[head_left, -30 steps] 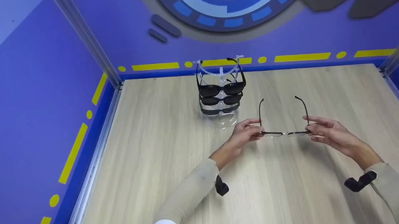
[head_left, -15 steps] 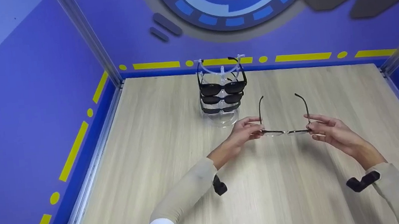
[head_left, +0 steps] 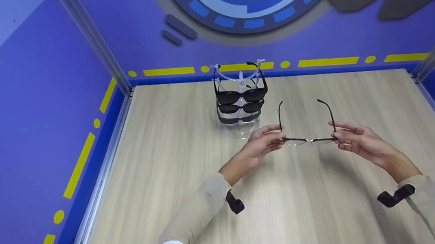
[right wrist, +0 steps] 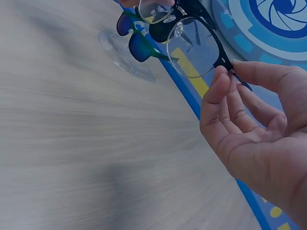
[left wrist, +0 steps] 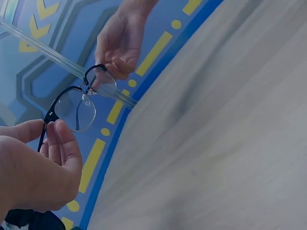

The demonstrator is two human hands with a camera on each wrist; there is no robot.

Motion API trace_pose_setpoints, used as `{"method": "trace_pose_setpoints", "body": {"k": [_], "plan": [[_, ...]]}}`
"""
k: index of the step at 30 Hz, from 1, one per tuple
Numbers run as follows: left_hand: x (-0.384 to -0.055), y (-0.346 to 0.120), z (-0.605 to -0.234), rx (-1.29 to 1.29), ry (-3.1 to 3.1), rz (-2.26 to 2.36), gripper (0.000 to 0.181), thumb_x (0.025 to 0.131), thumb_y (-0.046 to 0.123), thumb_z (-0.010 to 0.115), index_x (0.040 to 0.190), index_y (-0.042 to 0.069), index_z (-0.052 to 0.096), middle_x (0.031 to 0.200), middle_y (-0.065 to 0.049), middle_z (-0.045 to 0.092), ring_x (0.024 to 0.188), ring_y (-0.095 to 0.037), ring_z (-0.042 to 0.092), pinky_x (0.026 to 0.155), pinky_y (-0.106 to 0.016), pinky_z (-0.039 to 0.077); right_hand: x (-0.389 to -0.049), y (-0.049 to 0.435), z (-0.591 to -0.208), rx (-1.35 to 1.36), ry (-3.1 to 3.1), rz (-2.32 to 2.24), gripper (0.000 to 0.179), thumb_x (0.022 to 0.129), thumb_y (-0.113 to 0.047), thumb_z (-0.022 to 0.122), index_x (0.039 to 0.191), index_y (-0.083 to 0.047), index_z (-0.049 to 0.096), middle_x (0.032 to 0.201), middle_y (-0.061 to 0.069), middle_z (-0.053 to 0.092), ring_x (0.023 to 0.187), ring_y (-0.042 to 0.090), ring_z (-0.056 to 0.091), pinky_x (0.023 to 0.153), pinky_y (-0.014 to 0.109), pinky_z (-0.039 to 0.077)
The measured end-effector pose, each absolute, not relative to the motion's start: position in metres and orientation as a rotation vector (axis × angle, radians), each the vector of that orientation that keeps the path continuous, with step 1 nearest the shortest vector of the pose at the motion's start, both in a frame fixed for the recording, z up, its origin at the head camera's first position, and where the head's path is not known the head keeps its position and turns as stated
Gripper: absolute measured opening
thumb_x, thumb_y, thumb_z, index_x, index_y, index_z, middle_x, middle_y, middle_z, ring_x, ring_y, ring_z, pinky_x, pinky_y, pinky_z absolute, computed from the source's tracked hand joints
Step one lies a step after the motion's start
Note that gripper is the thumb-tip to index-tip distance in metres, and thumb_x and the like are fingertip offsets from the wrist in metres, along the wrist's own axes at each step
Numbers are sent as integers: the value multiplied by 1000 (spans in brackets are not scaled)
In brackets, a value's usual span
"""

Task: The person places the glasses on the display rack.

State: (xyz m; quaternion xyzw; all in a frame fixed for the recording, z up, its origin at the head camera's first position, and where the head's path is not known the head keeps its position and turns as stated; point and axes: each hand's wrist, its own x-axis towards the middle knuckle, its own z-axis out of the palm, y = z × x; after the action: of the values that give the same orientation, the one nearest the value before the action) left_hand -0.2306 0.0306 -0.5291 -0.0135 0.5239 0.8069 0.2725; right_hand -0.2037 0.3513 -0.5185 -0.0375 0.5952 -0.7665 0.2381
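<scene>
A pair of eyeglasses [head_left: 295, 139] with clear lenses and a dark upper frame is held above the table, its temples unfolded and pointing away from the person. My left hand [head_left: 258, 147] pinches the left hinge corner between thumb and fingers. At the opposite corner my right hand [head_left: 361, 144] pinches the frame the same way. In the left wrist view the left hand [left wrist: 41, 167] grips the corner of the eyeglasses [left wrist: 76, 110], with the other hand beyond. The right wrist view shows the right hand [right wrist: 259, 120] at the hinge next to a clear lens [right wrist: 194, 48].
Left of the eyeglasses stands a clear display stand [head_left: 239, 132] with three pairs of dark sunglasses [head_left: 241, 96] stacked on it. The wooden table [head_left: 171, 143] is bounded by a blue back wall [head_left: 116, 27] and side walls with metal corner posts [head_left: 93, 38].
The eyeglasses and both hands have risen slightly in the head view, away from the person, and shifted a little left. Both hands keep their hold. The stand has stayed put.
</scene>
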Motion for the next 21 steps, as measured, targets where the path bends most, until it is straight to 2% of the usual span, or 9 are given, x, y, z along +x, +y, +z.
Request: {"method": "trace_pose_setpoints", "body": {"k": [16,21], "plan": [[-228,14,-506,12,1362,2189,35,98,-1,62,133,-1,60,88,1,69,76,-9,68,72,-19,57,-197,339,-491,-138,1457,-2197,39,106,3,43,133,-14,66,104,0,73,92,10,71,85,24,58],[-226,11,-500,49,1355,2187,37,98,-1,60,136,-3,57,87,1,69,75,-9,67,72,-19,57,-196,337,-486,-134,1436,-2203,39,106,3,42,133,-14,66,103,1,73,92,11,71,84,24,58]]}}
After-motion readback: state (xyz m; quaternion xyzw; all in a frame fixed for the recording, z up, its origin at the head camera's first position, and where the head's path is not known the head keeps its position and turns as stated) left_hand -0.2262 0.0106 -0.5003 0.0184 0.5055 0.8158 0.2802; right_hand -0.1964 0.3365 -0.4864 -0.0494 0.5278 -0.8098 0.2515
